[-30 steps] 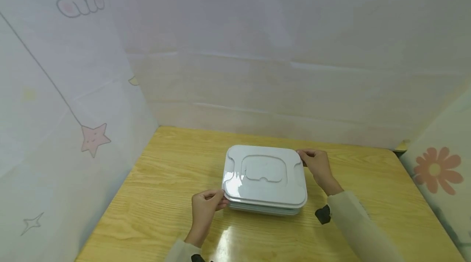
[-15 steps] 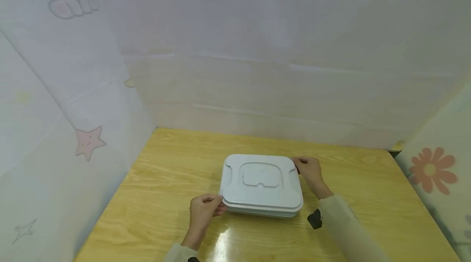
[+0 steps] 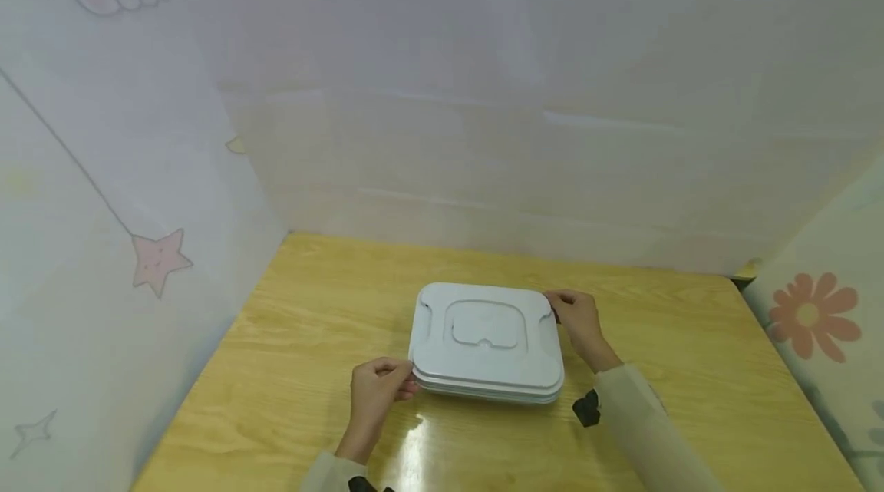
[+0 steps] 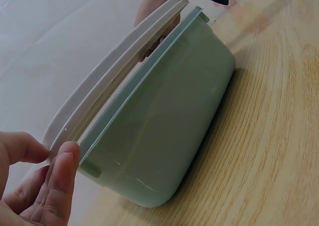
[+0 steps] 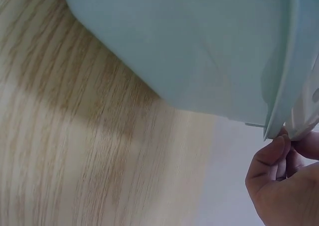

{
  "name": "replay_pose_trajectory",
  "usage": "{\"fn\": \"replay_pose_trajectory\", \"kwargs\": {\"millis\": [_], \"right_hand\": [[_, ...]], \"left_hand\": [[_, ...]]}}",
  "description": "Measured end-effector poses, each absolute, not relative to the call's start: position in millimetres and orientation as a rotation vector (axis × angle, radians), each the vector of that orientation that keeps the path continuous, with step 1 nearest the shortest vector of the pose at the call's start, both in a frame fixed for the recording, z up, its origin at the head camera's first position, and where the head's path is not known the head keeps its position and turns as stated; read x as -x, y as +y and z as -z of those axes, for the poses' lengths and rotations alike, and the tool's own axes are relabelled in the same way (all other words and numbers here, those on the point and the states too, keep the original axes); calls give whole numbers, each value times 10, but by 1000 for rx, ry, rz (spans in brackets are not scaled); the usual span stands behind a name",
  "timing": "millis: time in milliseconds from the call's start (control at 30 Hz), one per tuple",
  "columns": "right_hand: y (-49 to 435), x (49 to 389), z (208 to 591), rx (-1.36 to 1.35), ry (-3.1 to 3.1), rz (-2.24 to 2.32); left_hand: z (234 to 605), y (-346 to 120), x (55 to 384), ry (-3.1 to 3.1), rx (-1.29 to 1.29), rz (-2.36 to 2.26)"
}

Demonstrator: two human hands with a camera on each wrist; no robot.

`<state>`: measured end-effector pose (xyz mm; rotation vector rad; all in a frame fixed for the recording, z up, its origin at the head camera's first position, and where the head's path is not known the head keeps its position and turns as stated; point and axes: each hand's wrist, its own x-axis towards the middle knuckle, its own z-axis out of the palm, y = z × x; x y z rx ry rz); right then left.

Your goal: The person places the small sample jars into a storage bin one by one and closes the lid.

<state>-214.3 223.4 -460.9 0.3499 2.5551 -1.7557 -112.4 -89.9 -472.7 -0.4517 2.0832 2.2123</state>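
Note:
A white rectangular lid [image 3: 486, 365] with a raised panel lies over a pale green plastic box [image 4: 164, 116]. My left hand [image 3: 376, 396] pinches the lid's near left corner between thumb and fingers. At the far right corner my right hand [image 3: 580, 323] pinches the lid's edge, its fingertips right at the box rim in the right wrist view. A narrow gap shows between lid and rim in the left wrist view. The box stands upright on the table, mostly hidden under the lid from above.
The wooden table [image 3: 311, 323] extends around the box on all sides. Behind it hangs a pale cloth wall [image 3: 483, 131], with printed cloth at the left and right too. A black wrist piece [image 3: 587, 409] sits by the right sleeve.
The lid has come down closer to the box rim, with both hands on its corners. Hands and box have shifted slightly left in the head view, as the backdrop has too.

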Motion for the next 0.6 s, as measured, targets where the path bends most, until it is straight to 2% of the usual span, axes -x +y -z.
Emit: {"fn": "replay_pose_trajectory", "kwargs": {"millis": [600], "right_hand": [[2260,2085,4710,-366,2603,1679]], "left_hand": [[4764,-874,1119,2067,473,-2225]]}}
